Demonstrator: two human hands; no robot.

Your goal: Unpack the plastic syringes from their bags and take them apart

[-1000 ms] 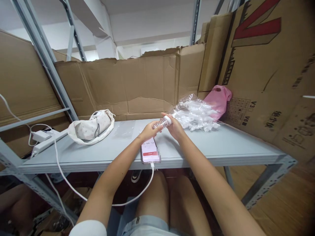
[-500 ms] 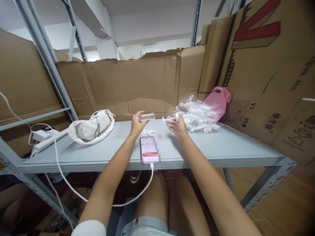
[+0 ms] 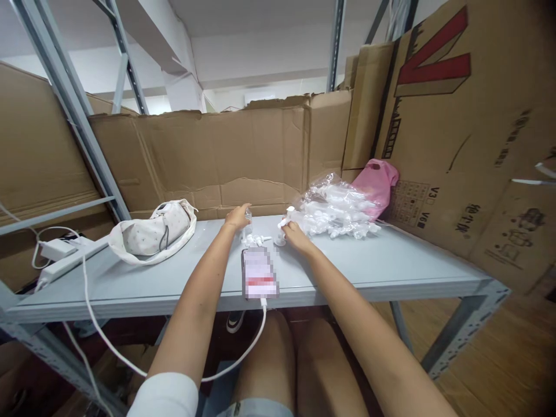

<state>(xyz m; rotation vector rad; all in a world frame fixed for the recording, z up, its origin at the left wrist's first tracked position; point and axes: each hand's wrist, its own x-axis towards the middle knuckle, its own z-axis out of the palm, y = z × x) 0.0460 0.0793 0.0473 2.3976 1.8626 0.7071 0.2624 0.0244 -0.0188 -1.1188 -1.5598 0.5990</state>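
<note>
My left hand (image 3: 237, 218) is closed around a clear plastic bottle (image 3: 248, 219), which stands roughly upright at the back of the grey table. Low over the table, my right hand (image 3: 297, 236) has its fingers closed on a white plastic pump top (image 3: 284, 223); its lower part is hard to make out. Several small white nozzle pieces (image 3: 257, 240) lie between the hands, just behind the phone (image 3: 259, 272). Right beside my right hand is a clear plastic bag (image 3: 339, 205) full of white pump parts.
A pale fabric pouch (image 3: 158, 231) lies at the left, near a white power strip (image 3: 73, 258). A white cable (image 3: 256, 341) runs from the phone over the table's front edge. Behind the bag sits a pink plastic bag (image 3: 377, 185). Cardboard sheets (image 3: 208, 156) wall the back and right.
The bottle has turned from lying sideways to upright and come down to the table. My right hand has moved left and lower with the white pump top. The whole view has shifted slightly.
</note>
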